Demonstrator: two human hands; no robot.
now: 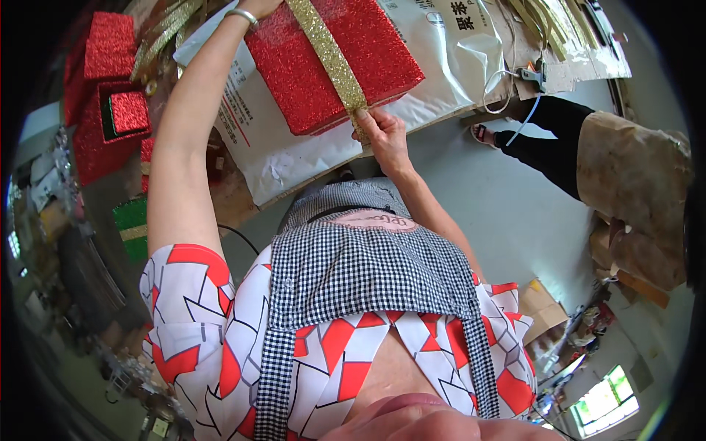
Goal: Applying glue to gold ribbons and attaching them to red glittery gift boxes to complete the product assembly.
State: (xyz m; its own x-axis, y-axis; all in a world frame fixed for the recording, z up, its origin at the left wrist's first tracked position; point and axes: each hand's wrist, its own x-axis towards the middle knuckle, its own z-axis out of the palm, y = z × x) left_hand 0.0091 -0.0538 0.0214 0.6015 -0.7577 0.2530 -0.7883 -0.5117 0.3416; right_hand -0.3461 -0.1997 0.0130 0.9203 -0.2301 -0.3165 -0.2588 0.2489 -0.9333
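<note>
A red glitter gift box [283, 84] rests on white plastic sheeting [305, 158] at the table's near edge. Across its top runs a gold glitter ribbon [329, 59], which bends down over the near side. My right hand [386, 140] pinches the ribbon's near end between thumb and fingers, right at the box's lower edge. At the far left of the box, my left hand [261, 6] reaches the top of the picture, with a bracelet on the wrist. Its fingers are cut off by the picture's edge, so their grip is hidden.
Red glitter boxes [110, 45] and a smaller red box [129, 112] sit to the left, with a green box [132, 226] below. Gold strips [165, 33] lie at the far left. A clamp lamp-like fitting [531, 75] with cords is on the right edge. A person [548, 140] stands beyond it.
</note>
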